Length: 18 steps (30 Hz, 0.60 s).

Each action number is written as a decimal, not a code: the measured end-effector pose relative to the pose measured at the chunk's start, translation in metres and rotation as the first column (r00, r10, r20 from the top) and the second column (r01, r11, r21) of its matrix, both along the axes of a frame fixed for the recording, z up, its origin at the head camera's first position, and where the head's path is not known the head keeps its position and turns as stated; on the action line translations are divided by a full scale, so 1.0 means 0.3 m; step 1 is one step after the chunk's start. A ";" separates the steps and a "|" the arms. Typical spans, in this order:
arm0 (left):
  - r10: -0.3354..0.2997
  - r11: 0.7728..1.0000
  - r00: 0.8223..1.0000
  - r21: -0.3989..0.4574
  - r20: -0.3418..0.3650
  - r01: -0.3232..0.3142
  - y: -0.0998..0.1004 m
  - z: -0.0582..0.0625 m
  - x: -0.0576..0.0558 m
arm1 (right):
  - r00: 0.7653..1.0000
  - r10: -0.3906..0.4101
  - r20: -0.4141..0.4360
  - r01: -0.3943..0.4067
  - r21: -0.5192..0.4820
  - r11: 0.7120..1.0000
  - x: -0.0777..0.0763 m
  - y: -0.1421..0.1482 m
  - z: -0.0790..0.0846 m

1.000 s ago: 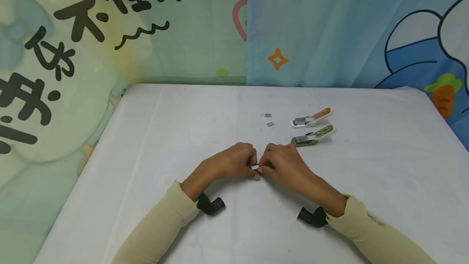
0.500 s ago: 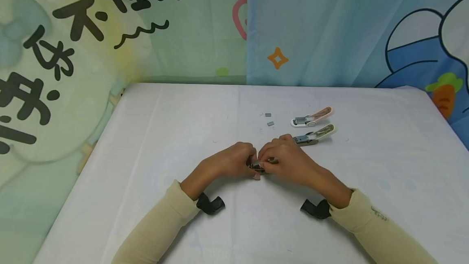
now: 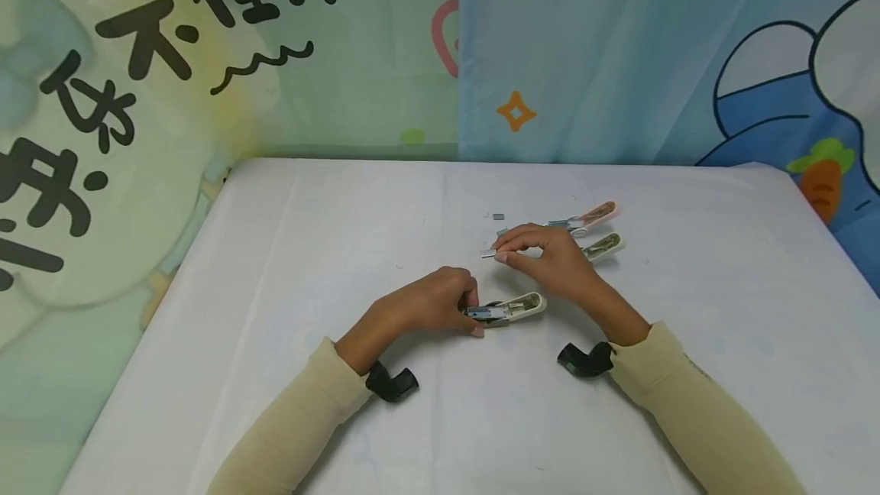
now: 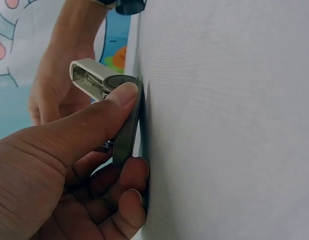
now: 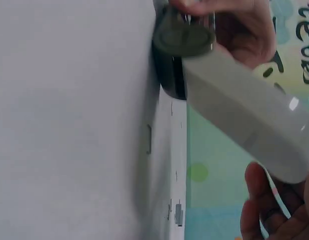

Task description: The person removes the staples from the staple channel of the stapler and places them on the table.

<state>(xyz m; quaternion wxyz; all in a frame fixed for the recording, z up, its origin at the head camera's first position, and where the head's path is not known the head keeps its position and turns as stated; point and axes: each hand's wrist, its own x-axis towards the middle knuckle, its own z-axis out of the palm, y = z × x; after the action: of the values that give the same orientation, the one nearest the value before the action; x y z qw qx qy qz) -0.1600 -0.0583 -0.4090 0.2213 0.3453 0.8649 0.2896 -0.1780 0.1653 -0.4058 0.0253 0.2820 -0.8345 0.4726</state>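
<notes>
A small stapler [image 3: 507, 312] with a dark base and pale handle lies at the middle of the table, its handle swung back and its metal channel facing up. My left hand [image 3: 433, 300] grips its base end, thumb along the side, as the left wrist view shows on the dark stapler base [image 4: 125, 140]. Beyond it, my right hand [image 3: 543, 258] pinches a thin silvery strip of staples [image 3: 487, 253] between thumb and fingertips, above the table. In the right wrist view the stapler's pale handle [image 5: 244, 107] covers much of the scene, and my right fingers [image 5: 257, 187] show at the lower right.
Behind my right hand lie two more opened staplers, one with a pink handle [image 3: 598, 212] and one with a green handle [image 3: 603, 246], both partly hidden. A short grey staple strip [image 3: 498, 216] lies to their left. Loose staples [image 5: 149, 139] are scattered on the white table.
My right hand has left the stapler and moved up and away towards the back, now with a silvery strip at its fingertips. My left hand stays on the stapler, whose handle is now uncovered.
</notes>
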 end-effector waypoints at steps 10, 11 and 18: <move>-0.008 1.000 1.000 0.006 -0.007 0.008 -0.001 -0.012 -0.001 | 0.997 -0.070 -0.015 0.072 0.154 0.986 -0.076 0.010 -0.054; -0.006 1.000 1.000 0.005 -0.005 0.006 -0.002 -0.011 -0.001 | 0.998 -0.068 -0.018 0.070 0.162 0.984 -0.081 0.011 -0.060; -0.010 1.000 1.000 0.002 -0.008 0.010 -0.004 -0.010 -0.004 | 0.995 -0.059 -0.076 0.075 0.231 0.970 -0.106 0.010 -0.096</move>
<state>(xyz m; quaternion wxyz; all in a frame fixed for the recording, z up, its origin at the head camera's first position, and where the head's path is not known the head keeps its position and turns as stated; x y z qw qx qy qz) -0.1612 -0.0596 -0.4120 0.2189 0.3507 0.8638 0.2880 -0.2098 0.1684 -0.4345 0.0363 0.2707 -0.8920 0.3601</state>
